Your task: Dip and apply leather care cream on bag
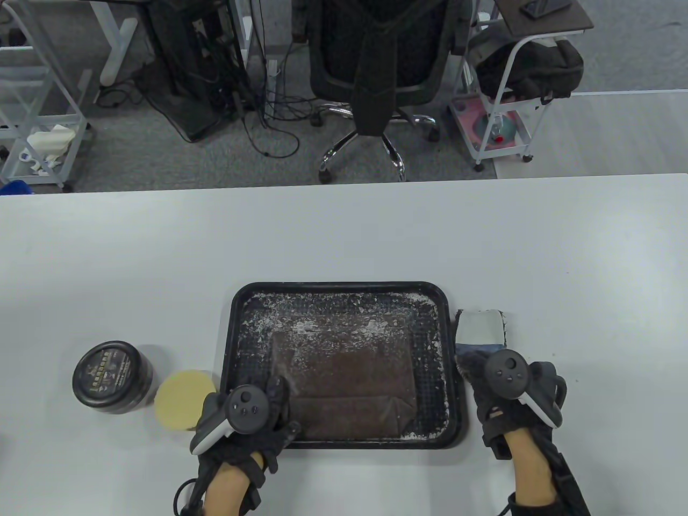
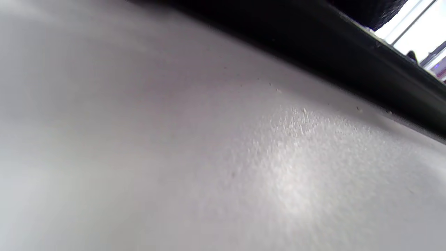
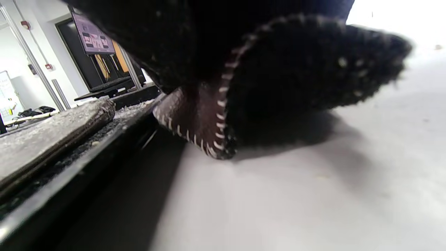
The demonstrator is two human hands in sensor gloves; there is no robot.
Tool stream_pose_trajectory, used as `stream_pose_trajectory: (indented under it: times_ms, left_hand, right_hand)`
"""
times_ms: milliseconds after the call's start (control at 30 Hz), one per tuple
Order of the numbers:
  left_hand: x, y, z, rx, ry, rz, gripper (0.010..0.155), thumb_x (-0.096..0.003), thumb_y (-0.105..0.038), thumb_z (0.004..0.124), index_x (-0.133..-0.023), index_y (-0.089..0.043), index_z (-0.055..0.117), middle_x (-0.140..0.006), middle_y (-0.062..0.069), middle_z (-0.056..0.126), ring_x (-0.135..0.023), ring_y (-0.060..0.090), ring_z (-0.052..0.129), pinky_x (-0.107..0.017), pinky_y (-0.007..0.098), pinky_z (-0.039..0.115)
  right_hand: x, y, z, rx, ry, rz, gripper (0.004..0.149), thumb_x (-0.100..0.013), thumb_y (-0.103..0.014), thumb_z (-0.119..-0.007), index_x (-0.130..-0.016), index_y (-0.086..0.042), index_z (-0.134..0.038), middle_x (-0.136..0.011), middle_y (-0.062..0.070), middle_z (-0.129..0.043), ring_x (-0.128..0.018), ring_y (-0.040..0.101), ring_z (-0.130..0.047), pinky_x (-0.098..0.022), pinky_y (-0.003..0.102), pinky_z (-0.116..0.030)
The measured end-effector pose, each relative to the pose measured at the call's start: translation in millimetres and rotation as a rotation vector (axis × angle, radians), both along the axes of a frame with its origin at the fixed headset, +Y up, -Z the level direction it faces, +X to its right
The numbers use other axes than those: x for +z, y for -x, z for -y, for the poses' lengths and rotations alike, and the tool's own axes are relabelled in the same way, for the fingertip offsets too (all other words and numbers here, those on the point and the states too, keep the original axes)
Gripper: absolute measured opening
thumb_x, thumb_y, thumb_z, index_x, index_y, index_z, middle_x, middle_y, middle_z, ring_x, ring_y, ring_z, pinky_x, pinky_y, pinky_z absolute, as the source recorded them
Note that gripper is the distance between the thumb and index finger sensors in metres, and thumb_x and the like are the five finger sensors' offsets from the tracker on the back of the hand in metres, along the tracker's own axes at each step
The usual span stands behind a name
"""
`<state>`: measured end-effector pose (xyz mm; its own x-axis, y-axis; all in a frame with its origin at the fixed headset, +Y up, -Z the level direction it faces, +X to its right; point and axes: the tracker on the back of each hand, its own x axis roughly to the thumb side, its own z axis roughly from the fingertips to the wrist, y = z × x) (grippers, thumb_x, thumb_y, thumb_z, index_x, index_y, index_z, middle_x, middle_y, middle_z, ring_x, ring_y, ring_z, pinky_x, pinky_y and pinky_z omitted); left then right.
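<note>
A brown leather bag lies flat in a black tray, dusted with white residue. The closed black cream jar and a round yellow sponge sit left of the tray. My left hand rests at the tray's front left corner, fingers reaching over the rim toward the bag and holding nothing. My right hand lies on the table right of the tray, its fingers at the near end of a white-backed brush. In the right wrist view a gloved fingertip presses the table beside the tray rim.
The white table stretches far beyond the tray. An office chair and carts stand on the floor past the far edge. The left wrist view shows only table surface and the tray's black edge.
</note>
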<state>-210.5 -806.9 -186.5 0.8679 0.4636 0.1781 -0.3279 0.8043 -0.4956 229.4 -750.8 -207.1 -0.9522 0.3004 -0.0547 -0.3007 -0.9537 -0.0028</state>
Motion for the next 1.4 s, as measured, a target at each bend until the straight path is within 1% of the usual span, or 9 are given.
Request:
stream_pose_trajectory:
  times_ms: [167, 333, 467, 600, 700, 833, 1033, 1233, 1400]
  left_hand:
    - [4, -4, -18, -0.012, -0.138, 0.018, 0.082, -0.0509, -0.056, 0.069, -0.11, -0.01, 0.035, -0.11, 0.022, 0.022, -0.101, 0.049, 0.025, -0.072, 0.061, 0.027]
    - [12, -4, -44, -0.057, -0.401, -0.008, 0.081, -0.0498, -0.055, 0.071, -0.11, -0.011, 0.041, -0.112, 0.021, 0.028, -0.103, 0.05, 0.031, -0.073, 0.062, 0.033]
    - [19, 13, -66, -0.075, -0.623, -0.091, 0.08, -0.0493, -0.056, 0.073, -0.111, -0.012, 0.046, -0.113, 0.019, 0.032, -0.104, 0.049, 0.036, -0.074, 0.064, 0.038]
    - [25, 43, -82, -0.095, -0.825, -0.23, 0.078, -0.0491, -0.054, 0.076, -0.109, -0.009, 0.056, -0.113, 0.022, 0.043, -0.102, 0.052, 0.05, -0.072, 0.064, 0.047]
    - [28, 71, -91, -0.288, -0.969, -0.32, 0.076, -0.0494, -0.055, 0.077, -0.108, -0.008, 0.064, -0.11, 0.025, 0.056, -0.096, 0.052, 0.067, -0.069, 0.063, 0.058]
    - [26, 110, -85, -0.425, -0.902, -0.525, 0.078, -0.0482, -0.058, 0.077, -0.109, -0.013, 0.062, -0.113, 0.02, 0.054, -0.099, 0.048, 0.066, -0.07, 0.061, 0.06]
    - [14, 171, -69, -0.316, -0.783, -0.729, 0.084, -0.0479, -0.058, 0.078, -0.111, -0.01, 0.052, -0.114, 0.022, 0.043, -0.102, 0.051, 0.055, -0.072, 0.063, 0.054]
    - [-4, 198, -47, -0.181, -0.629, -0.804, 0.092, -0.0454, -0.064, 0.08, -0.113, -0.01, 0.051, -0.116, 0.024, 0.031, -0.106, 0.054, 0.038, -0.073, 0.072, 0.031]
    - [-18, 209, -34, -0.156, -0.449, -0.829, 0.103, -0.0427, -0.069, 0.081, -0.114, -0.01, 0.036, -0.116, 0.028, 0.022, -0.105, 0.059, 0.026, -0.07, 0.076, 0.022]
  right_hand:
    - [7, 2, -16, 0.002, -0.153, 0.011, 0.038, -0.052, -0.031, -0.088, -0.09, -0.027, -0.089, -0.096, 0.007, -0.093, -0.087, 0.034, -0.094, -0.064, 0.051, -0.073]
    - [17, 8, -30, 0.006, -0.359, 0.032, 0.038, -0.053, -0.036, -0.087, -0.09, -0.026, -0.089, -0.094, 0.008, -0.095, -0.084, 0.034, -0.096, -0.063, 0.052, -0.075]
    - [24, 10, -36, -0.011, -0.517, 0.066, 0.039, -0.054, -0.038, -0.086, -0.09, -0.025, -0.089, -0.093, 0.009, -0.095, -0.083, 0.034, -0.097, -0.064, 0.053, -0.074]
    - [26, 12, -38, -0.04, -0.549, 0.04, 0.039, -0.054, -0.039, -0.085, -0.09, -0.025, -0.089, -0.093, 0.008, -0.095, -0.084, 0.034, -0.096, -0.065, 0.053, -0.073]
    - [24, 13, -34, -0.075, -0.498, -0.01, 0.039, -0.055, -0.04, -0.084, -0.091, -0.025, -0.088, -0.095, 0.008, -0.092, -0.086, 0.035, -0.092, -0.068, 0.054, -0.07]
    - [20, 15, -27, -0.079, -0.459, -0.028, 0.041, -0.055, -0.04, -0.084, -0.092, -0.024, -0.087, -0.096, 0.01, -0.09, -0.086, 0.036, -0.091, -0.068, 0.056, -0.068]
    - [19, 16, -26, -0.085, -0.452, -0.043, 0.042, -0.055, -0.042, -0.083, -0.094, -0.023, -0.086, -0.098, 0.01, -0.088, -0.088, 0.038, -0.089, -0.069, 0.058, -0.066]
    - [19, 18, -27, -0.089, -0.475, -0.052, 0.042, -0.056, -0.042, -0.083, -0.093, -0.023, -0.087, -0.097, 0.01, -0.089, -0.087, 0.037, -0.09, -0.068, 0.058, -0.067]
    - [19, 20, -27, -0.082, -0.472, -0.06, 0.042, -0.056, -0.042, -0.083, -0.093, -0.023, -0.087, -0.097, 0.01, -0.09, -0.087, 0.037, -0.09, -0.068, 0.058, -0.067]
